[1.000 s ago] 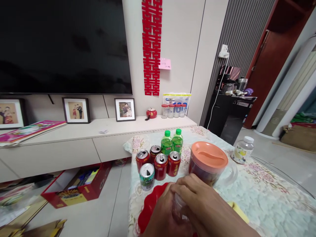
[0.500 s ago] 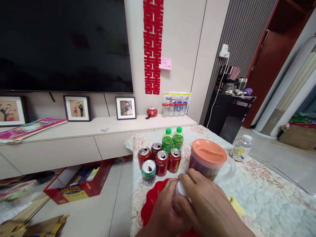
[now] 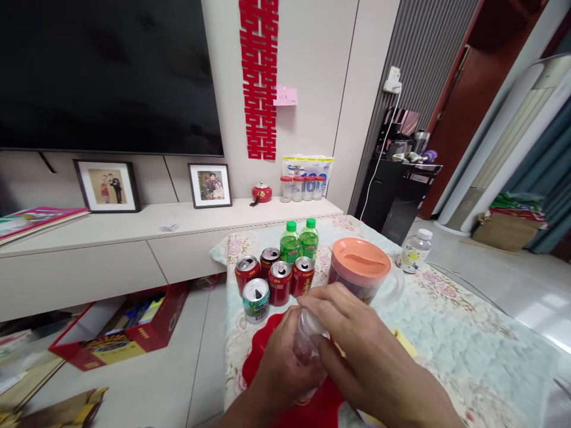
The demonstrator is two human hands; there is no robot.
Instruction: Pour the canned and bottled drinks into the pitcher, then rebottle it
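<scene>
A small clear plastic bottle (image 3: pixel 306 346) with a whitish top is held between my hands over a red scalloped tray (image 3: pixel 263 339). My left hand (image 3: pixel 283 356) is wrapped round the bottle's body. Over its top my right hand (image 3: pixel 352 342) is closed, fingers bent round the cap area, which they partly hide. Just beyond stands a pitcher with an orange lid (image 3: pixel 360 260). Left of it are several red drink cans (image 3: pixel 280 284), a green-and-silver can (image 3: pixel 256 300) and two green-capped bottles (image 3: pixel 290 242).
A white-capped bottle (image 3: pixel 416 251) stands right of the pitcher on the flowered tablecloth (image 3: pixel 446 333). Behind, a low white cabinet (image 3: pixel 196 221) carries framed photos, a red pot (image 3: pixel 262 192) and several red-lidded jars (image 3: pixel 298 189). A red box (image 3: pixel 129 345) lies on the floor at left.
The view has swung right, so things on the table appear shifted left and slightly up. More of the clear bottle's body now shows between my hands. Both hands still grip it.
</scene>
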